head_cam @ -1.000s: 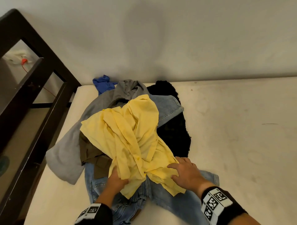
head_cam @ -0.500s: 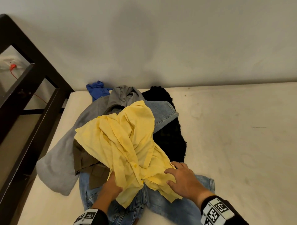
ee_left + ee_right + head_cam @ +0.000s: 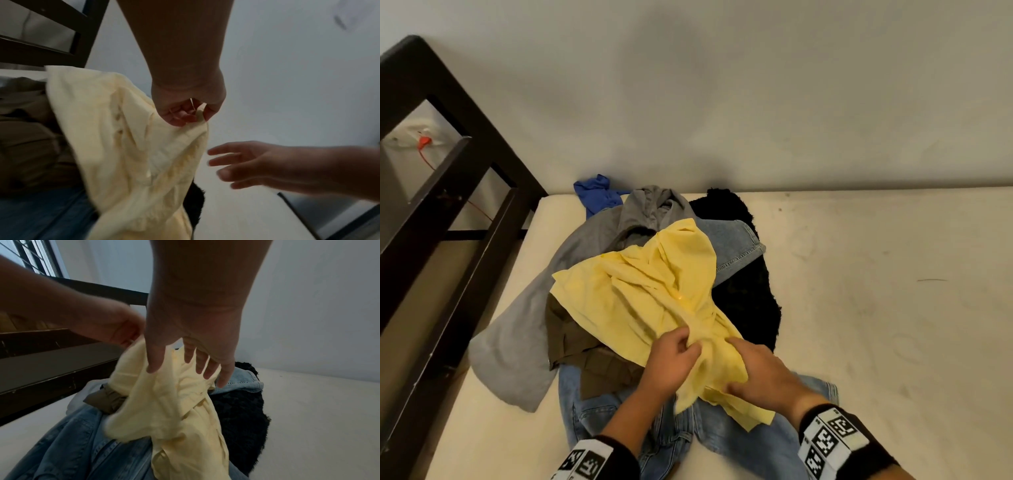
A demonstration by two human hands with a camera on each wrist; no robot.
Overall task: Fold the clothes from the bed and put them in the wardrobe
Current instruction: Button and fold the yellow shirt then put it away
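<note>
A crumpled yellow shirt (image 3: 650,294) lies on top of a heap of clothes on the cream bed (image 3: 876,308). My left hand (image 3: 674,356) pinches a fold of the yellow shirt (image 3: 131,154) between thumb and curled fingers (image 3: 180,116) and lifts it. My right hand (image 3: 760,370) is spread with straight fingers (image 3: 199,363) over the yellow shirt (image 3: 174,402) just to the right of the left hand. Under the shirt lie blue jeans (image 3: 722,442), an olive garment (image 3: 575,342), a grey garment (image 3: 517,335), a black fluffy item (image 3: 750,301) and a blue cloth (image 3: 595,195).
A dark wooden bed frame (image 3: 448,219) runs along the left edge of the mattress. A plain wall (image 3: 722,102) stands right behind the heap. The mattress stretches bare to the right of the clothes.
My left hand moved up and right from the shirt's lower edge and now pinches a fold near its middle. My right hand shifted slightly left over the shirt. The shirt has bunched up.
</note>
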